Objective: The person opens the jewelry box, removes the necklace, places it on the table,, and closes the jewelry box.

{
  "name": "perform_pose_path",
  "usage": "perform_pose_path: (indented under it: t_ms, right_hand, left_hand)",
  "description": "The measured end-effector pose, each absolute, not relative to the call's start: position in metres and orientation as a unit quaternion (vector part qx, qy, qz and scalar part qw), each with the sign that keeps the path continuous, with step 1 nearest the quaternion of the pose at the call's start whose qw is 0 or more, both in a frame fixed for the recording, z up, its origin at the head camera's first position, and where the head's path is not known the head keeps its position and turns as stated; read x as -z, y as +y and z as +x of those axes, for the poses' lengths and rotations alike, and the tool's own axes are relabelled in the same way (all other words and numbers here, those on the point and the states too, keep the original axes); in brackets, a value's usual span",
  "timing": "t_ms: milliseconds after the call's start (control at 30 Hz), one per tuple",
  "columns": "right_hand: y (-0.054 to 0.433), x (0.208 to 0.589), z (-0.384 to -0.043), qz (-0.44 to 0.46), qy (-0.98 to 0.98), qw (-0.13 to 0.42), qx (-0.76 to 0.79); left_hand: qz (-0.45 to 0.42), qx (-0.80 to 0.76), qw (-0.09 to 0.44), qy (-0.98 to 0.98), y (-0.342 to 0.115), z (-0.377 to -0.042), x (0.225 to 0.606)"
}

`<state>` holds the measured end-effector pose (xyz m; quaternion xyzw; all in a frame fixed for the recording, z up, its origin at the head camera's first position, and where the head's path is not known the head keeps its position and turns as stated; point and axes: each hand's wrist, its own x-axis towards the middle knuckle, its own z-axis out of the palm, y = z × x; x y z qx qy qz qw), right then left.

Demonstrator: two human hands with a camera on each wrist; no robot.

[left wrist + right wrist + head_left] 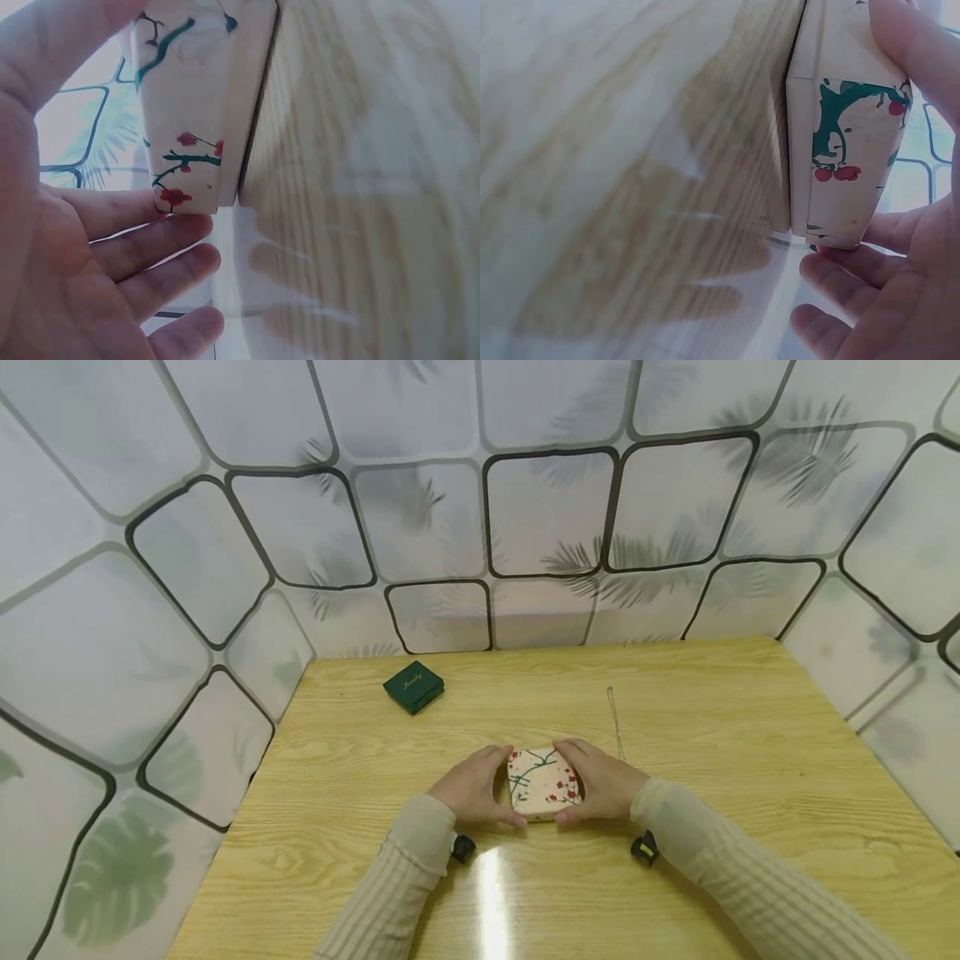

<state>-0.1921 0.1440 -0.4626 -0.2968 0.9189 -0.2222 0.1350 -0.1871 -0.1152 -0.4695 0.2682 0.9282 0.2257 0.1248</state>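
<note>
A small cream box [542, 787] with red blossoms and green branches lies at the middle of the table between both hands. My left hand [474, 783] holds its left end, thumb at the near edge and index finger at the far corner. On the opposite end, my right hand [603, 778] grips it the same way. Both wrist views show the box's painted side wall [184, 112], its lid edge low against the tabletop. The other fingers spread loosely beyond the box. Just past the right hand lies a thin chain [615, 720], partly behind that hand.
A dark green box [414, 687] with gold lettering sits at the back left of the wooden table [750, 735]. Patterned curtain-like walls [551, 514] enclose the table's back and sides. Dark wrist cameras [645, 848] hang under the sleeves.
</note>
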Motion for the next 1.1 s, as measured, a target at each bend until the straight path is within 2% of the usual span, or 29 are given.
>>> perform_pose_path:
  t_ms: [500, 900, 1100]
  right_hand:
    - [0.156, 0.462, -0.188, -0.297, 0.929, 0.108, 0.193]
    - [0.167, 0.463, -0.200, -0.304, 0.935, 0.060, 0.170]
    - [0.173, 0.464, -0.209, -0.281, 0.944, 0.073, 0.157]
  left_hand:
    - [0.255, -0.199, 0.122, 0.938, -0.108, -0.184, 0.468]
    - [0.259, -0.149, 0.137, 0.944, -0.096, -0.193, 0.456]
    - [0.267, -0.123, 0.144, 0.945, -0.086, -0.203, 0.455]
